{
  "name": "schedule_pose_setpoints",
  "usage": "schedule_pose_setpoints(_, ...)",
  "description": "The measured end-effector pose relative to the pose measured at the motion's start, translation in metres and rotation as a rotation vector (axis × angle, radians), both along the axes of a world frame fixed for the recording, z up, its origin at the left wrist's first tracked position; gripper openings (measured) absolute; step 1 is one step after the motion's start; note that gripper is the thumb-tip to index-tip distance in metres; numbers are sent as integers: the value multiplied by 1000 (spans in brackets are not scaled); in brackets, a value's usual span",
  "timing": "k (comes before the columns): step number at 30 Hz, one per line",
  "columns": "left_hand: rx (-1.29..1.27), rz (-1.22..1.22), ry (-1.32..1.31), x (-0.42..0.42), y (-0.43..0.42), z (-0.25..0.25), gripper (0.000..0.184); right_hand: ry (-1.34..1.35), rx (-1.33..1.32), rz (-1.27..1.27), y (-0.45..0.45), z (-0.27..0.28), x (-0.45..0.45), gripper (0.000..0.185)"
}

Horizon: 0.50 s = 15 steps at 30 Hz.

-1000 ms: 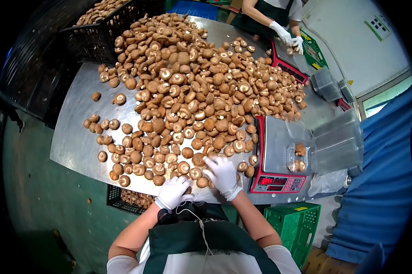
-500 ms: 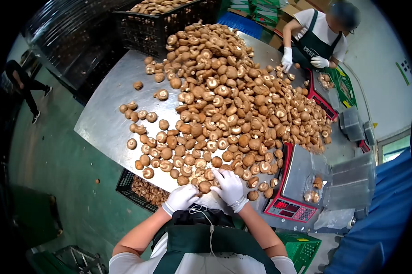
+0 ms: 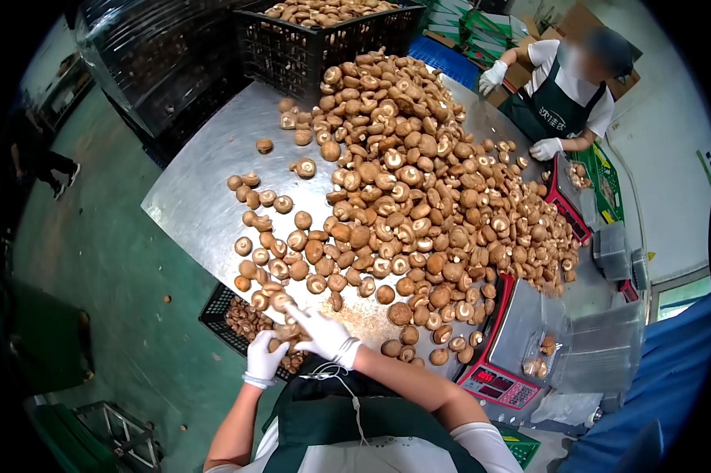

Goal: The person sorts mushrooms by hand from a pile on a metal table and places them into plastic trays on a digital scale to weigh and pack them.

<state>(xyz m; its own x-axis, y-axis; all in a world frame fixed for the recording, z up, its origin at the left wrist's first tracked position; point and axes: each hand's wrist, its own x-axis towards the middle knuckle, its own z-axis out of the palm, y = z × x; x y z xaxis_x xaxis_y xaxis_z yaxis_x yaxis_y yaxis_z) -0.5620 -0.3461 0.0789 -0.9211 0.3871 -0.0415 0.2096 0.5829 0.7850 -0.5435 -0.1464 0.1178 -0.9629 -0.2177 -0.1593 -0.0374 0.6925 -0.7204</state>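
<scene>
Left hand (image 3: 266,359) curled beside several mushrooms (image 3: 289,330), its grip unclear to me; right hand (image 3: 319,334) lay outstretched along their other side. I saw them between both hands, neither clearly nearer, above the black crate (image 3: 228,337) by the table's (image 3: 202,201) edge.

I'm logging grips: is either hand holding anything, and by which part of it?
Mushrooms show between the left hand and the right hand, but the picture doesn't settle whether they are gripped, or where.
</scene>
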Motion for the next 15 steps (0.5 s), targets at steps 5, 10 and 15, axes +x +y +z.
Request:
schedule_pose_setpoints(5,14,311,-196,-6,-57,-35,30,37,-99,272,-26,-1,-20,78)
schedule_pose_setpoints(10,-61,303,157,-26,-60,-15,49,421,216,-29,47,11,-101,62)
schedule_pose_setpoints(15,-213,157,290,-51,0,20,51,293,730,-106,98,1,-98,69)
